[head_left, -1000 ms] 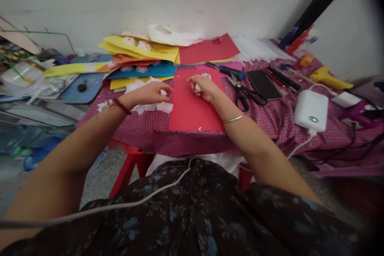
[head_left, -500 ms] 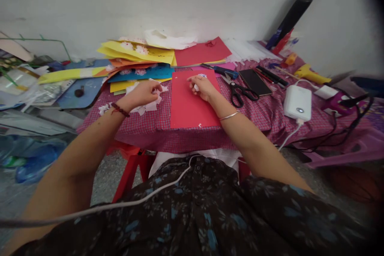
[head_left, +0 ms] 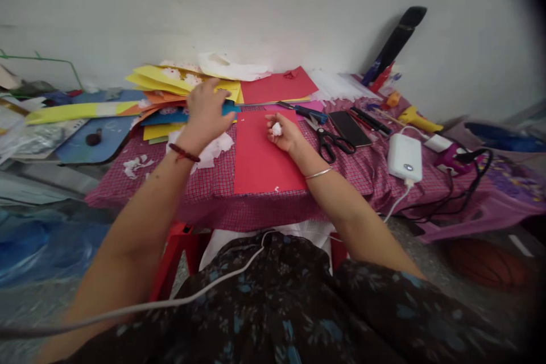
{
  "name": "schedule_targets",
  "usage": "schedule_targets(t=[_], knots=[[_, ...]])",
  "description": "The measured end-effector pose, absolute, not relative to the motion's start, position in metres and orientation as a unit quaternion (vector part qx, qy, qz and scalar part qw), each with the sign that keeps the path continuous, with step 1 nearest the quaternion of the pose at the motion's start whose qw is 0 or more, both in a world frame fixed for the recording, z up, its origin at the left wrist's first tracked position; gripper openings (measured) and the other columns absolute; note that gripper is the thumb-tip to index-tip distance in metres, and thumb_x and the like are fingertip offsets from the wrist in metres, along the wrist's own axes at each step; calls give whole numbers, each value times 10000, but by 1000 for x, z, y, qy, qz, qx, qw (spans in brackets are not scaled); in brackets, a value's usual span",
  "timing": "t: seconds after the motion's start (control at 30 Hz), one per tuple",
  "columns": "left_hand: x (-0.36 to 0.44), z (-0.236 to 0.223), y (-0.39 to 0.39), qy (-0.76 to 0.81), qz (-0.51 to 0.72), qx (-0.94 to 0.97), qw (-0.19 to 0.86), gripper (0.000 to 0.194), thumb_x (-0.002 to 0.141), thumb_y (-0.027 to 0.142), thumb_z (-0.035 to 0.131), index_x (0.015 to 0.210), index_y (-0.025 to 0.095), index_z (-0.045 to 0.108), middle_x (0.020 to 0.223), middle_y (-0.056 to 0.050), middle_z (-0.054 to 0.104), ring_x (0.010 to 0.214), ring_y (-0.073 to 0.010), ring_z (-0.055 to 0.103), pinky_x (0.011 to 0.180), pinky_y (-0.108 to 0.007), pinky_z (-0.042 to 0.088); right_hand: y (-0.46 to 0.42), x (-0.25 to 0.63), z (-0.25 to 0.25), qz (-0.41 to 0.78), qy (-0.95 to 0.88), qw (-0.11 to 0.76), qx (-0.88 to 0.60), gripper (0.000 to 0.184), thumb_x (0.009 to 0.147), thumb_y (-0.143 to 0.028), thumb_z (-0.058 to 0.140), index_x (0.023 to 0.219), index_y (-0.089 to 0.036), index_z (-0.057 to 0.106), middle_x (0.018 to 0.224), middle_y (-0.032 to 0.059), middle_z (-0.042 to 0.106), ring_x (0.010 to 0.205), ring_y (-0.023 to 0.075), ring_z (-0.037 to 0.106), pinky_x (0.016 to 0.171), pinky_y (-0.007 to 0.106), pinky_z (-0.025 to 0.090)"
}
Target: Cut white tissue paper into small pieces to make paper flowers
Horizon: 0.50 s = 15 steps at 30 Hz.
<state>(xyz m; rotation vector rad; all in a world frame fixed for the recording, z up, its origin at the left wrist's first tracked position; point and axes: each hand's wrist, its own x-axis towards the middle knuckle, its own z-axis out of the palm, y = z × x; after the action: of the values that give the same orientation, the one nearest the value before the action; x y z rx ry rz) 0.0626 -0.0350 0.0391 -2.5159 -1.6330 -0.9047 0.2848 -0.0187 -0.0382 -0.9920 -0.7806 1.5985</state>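
A red sheet of paper (head_left: pixel 268 168) lies on the checked tablecloth in front of me. Over its upper right part is my right hand (head_left: pixel 285 133), palm turned up, with fingers curled round a small wad of white paper (head_left: pixel 277 129). My left hand (head_left: pixel 208 111) is raised with fingers apart and nothing visible in it, in front of the stack of coloured sheets (head_left: pixel 164 81). Beneath its wrist lie torn white paper pieces (head_left: pixel 215 151). More white scraps (head_left: pixel 136 166) are further left on the cloth.
Right of the red sheet lie black scissors (head_left: pixel 335 143), a blue utility knife (head_left: pixel 309 112) and a phone (head_left: pixel 350 128). Beyond them stand a white power bank (head_left: pixel 404 157) with cables and a yellow glue gun (head_left: pixel 420 119). Another red sheet (head_left: pixel 277 86) lies by the wall.
My left hand has risen from the torn white paper toward the coloured stack, its fingers spreading. My right hand has turned, showing the white wad. The view has shifted slightly.
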Motion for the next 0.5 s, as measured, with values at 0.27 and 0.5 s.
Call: schedule_targets(t=[0.27,0.5], knots=[[182,-12,-38,-451,-343,-824,-21,567,1037,465,271,1509,194,430,1595,-121,438,1496,-256,342,1261,-469,129,-17,266,-46,680,-327,530,-387,252,985,-309,414,958,-237,653,779,45,721,858,208,714,724,313,620],[155,-38,-21,-482,-421,-768,-24,733,1029,604,175,1565,132,340,1620,-180,375,1518,-295,298,1245,-510,136,-25,267,-40,717,-289,585,-247,232,905,-246,494,1022,-237,695,1146,36,750,1207,169,646,1119,340,484]])
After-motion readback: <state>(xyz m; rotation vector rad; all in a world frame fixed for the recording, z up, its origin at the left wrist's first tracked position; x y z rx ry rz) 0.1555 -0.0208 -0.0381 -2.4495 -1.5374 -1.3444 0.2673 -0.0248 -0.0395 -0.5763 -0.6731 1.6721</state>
